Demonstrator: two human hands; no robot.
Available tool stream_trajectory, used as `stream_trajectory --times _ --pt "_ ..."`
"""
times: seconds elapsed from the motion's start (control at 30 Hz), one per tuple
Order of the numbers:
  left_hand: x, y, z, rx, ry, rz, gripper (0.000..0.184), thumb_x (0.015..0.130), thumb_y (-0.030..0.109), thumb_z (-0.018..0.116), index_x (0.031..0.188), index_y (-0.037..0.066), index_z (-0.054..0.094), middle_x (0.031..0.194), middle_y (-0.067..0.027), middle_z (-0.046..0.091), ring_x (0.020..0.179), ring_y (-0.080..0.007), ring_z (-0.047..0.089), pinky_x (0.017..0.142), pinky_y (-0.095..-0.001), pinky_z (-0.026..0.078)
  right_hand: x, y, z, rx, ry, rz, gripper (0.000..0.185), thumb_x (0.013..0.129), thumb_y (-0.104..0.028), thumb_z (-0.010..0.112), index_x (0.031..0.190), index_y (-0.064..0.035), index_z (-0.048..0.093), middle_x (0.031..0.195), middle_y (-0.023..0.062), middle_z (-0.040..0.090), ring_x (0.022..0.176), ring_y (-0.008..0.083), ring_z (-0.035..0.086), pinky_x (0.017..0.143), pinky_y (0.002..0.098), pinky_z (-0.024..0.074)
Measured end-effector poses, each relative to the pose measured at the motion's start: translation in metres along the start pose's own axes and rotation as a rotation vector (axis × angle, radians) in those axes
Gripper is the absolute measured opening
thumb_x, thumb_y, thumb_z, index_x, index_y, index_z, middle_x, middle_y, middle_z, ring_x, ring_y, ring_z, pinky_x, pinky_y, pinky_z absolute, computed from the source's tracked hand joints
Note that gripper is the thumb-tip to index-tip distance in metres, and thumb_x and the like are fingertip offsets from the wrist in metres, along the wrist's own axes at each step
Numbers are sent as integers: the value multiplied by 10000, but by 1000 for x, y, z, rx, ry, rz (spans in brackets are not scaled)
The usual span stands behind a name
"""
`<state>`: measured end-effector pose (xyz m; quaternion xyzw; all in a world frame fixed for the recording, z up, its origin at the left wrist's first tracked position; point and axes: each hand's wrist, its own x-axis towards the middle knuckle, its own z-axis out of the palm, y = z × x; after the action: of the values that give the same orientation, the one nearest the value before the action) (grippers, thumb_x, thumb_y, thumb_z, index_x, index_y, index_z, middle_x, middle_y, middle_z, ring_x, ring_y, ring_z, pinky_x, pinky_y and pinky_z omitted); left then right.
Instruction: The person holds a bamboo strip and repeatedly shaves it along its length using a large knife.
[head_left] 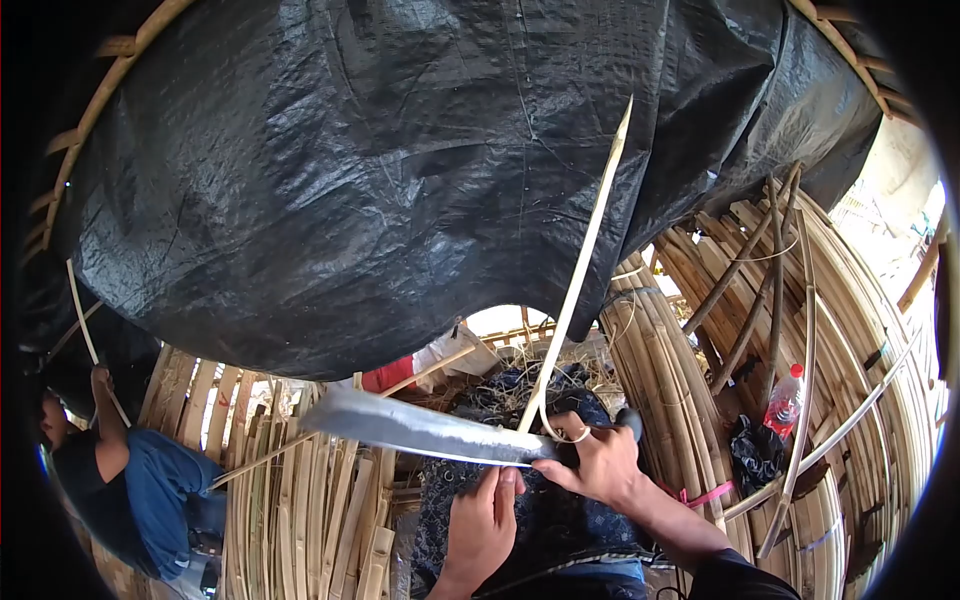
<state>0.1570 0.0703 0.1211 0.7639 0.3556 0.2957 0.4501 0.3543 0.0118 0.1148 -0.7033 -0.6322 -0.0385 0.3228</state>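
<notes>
The right hand point(603, 462) is closed around the grip of a large knife point(420, 430), whose dark handle end point(629, 422) shows beside the knuckles. The broad blade reaches out from this hand toward the left of the view, nearly level, and its tip is blurred. The right thumb lies along the blade near the handle.

A long, pale bamboo strip point(585, 255) rises from the blade, leaning to the right, with its pointed top in front of a black plastic sheet point(400, 180). Its lower part meets the blade just beside the right hand, on the handle side of the blade's middle. There a thin curl point(546, 405) splits away from the strip and loops down to the right fingers.

The left hand point(482, 532) is below the blade, thumb and forefinger drawn together in a pinch at its lower edge, just beside the right thumb. The strip's lower end seems to pass behind the blade toward this pinch, but the blade hides whether the fingers have it.

Dark patterned cloth point(440, 510) lies beneath the hands. Split bamboo lengths point(300, 510) stand to the left, and stacked bamboo point(665, 370) curves on the right, near a red-capped bottle point(785, 402). Another person point(150, 480) sits at far left, an arm raised at a thin stick point(84, 315).
</notes>
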Motion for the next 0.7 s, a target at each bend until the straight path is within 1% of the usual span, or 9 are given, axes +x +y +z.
stream_trajectory --times 0.03,0.07,0.1,0.17,0.2,0.3,0.43,0.57,0.7 --pt "-2 -1 1 4 11 -6 228 1106 174 492 1014 11 622 684 -153 610 597 -375 648 550 -429 461 2 3 1 -91 112 -113 628 873 -697 709 1024 -89 664 641 60 677 518 231 687 467 346 500" --pt "-5 -6 3 14 30 8 310 1120 227 489 947 10 625 622 -86 551 500 -250 564 506 -362 393 14 8 -4 -155 258 -251 615 874 -722 683 870 -108 651 612 13 649 489 189 659 431 314 470" --pt "-10 -5 4 14 26 9 310 1120 227 489 947 10 625 622 -86 551 500 -250 564 506 -362 393 16 19 -7 -248 214 -261 642 864 -751 673 764 -122 593 597 7 623 467 163 629 418 315 459" --pt "-22 1 4 2 64 21 351 1132 244 463 898 9 578 609 -45 467 503 -135 457 500 -316 348 26 31 -17 -291 176 -109 666 862 -778 649 709 -139 538 600 4 622 463 143 620 405 312 446" --pt "-30 4 -1 100 73 49 343 1137 282 464 1079 5 657 794 -146 631 653 -266 610 615 -360 461 30 31 -21 -300 215 -167 678 870 -783 635 720 -129 547 608 7 626 464 150 620 399 317 441" --pt "-27 4 7 86 206 66 383 1143 291 433 947 7 600 713 -181 525 589 -342 556 571 -406 427 24 12 -23 -338 25 -214 675 868 -761 658 740 -106 563 618 21 625 476 177 635 397 327 448" --pt "-29 3 7 29 195 47 393 1145 295 423 937 5 587 687 -157 505 568 -348 529 564 -414 422 28 26 -15 -367 124 -400 684 880 -784 626 754 -113 590 628 21 622 455 129 592 378 315 429" --pt "-37 11 6 147 193 97 419 1145 309 409 916 5 584 667 -164 493 572 -382 509 569 -431 420 35 22 -25 -424 109 -188 666 890 -752 650 753 -101 610 617 31 626 413 143 577 337 337 396" --pt "-36 0 9 12 167 -8 412 1144 308 420 898 8 557 675 -157 472 570 -336 495 569 -417 398 26 18 -12 -289 92 -389 653 897 -747 643 778 -105 633 625 53 634 418 151 582 367 330 441"
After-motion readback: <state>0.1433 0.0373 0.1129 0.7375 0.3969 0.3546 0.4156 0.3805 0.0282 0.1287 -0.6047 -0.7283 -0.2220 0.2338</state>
